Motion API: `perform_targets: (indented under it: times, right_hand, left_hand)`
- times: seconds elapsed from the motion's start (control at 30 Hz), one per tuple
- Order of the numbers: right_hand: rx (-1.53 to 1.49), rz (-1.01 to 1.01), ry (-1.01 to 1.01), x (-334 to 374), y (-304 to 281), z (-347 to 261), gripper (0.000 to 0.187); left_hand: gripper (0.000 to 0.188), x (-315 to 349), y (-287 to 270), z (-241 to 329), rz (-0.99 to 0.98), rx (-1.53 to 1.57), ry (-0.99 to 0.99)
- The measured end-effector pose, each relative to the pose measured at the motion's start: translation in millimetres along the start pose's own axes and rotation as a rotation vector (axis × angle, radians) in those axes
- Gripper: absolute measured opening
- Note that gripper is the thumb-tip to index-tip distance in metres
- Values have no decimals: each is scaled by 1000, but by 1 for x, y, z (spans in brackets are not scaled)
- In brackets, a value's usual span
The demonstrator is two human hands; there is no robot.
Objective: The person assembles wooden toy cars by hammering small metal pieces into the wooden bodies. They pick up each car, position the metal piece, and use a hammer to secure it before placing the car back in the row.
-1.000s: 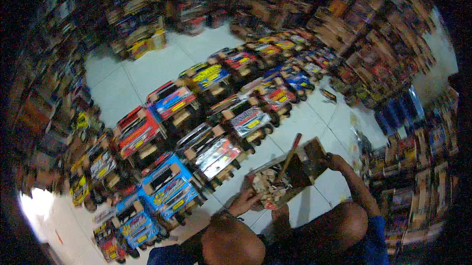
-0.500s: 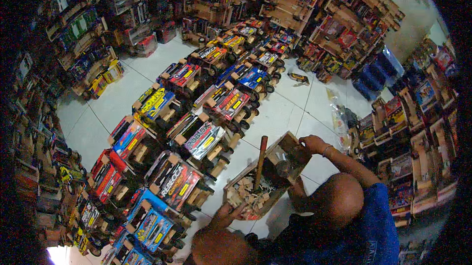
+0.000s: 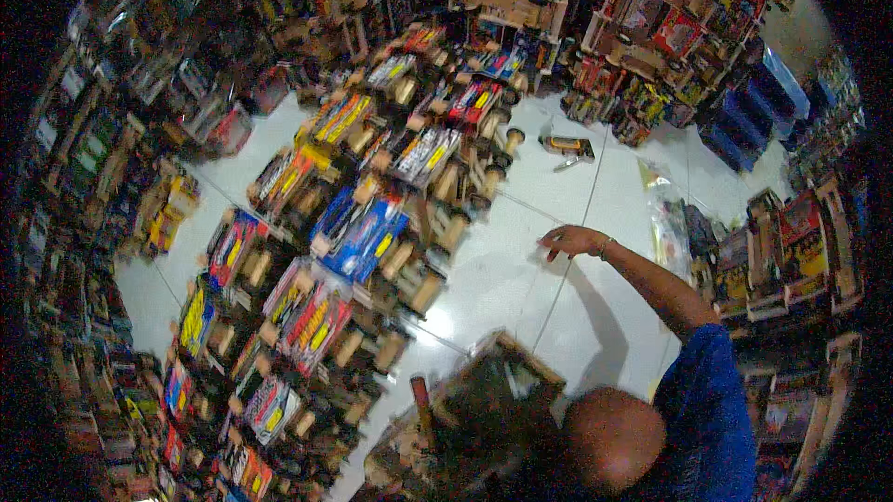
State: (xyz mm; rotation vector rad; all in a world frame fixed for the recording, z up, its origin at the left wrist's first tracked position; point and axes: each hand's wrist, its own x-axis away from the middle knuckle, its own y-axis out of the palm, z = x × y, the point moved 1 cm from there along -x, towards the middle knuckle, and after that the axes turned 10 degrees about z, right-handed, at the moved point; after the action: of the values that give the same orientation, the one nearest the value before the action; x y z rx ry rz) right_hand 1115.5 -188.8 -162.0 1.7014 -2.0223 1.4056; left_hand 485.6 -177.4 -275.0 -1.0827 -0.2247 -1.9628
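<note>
My right hand [image 3: 575, 241] reaches out over the white tiled floor. Its fingers are a little bent and apart, with nothing in them. Below it, close to my bare knee [image 3: 614, 439], is a wooden box [image 3: 502, 346] with divided compartments. A reddish-brown wooden handle [image 3: 422, 406] sticks up from the box; the contents are dark and blurred. My left hand does not show. Beyond my right hand a black and yellow hand tool [image 3: 567, 147] lies on the floor.
Long rows of wooden toy trucks, one of them a blue truck [image 3: 361, 234], stand to the left. Stacked toy trucks [image 3: 665, 23] line the back. Dark blue panels [image 3: 749, 120] and a clear plastic bag [image 3: 662, 214] are at the right.
My right hand has let go of the box's edge and moved out over the floor. The box is lower in view, and my left hand has gone out of sight. The view has shifted.
</note>
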Motion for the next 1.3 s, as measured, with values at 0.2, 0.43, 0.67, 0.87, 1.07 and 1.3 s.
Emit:
perform_targets:
  times: [0.2,0.43,0.67,0.87,1.07,1.3]
  right_hand:
    - [333,933,-87,-178,-89,98,69]
    - [659,991,-141,-227,-90,135,63]
    - [503,1025,-17,-152,-56,205,56]
    - [369,814,-373,-107,-16,277,31]
    - [578,1051,-603,-78,-10,280,36]
    - [1197,1252,-903,-80,-19,263,91]
  left_hand:
    - [41,15,-23,8,180,-42,-169]
    - [43,72,-40,-16,305,-56,-279]
    - [45,112,-64,-51,397,-71,-301]
    - [47,204,-116,-130,533,-109,-292]
    - [49,304,-125,-219,642,-124,-380]
    - [50,359,-122,-302,709,-77,-461]
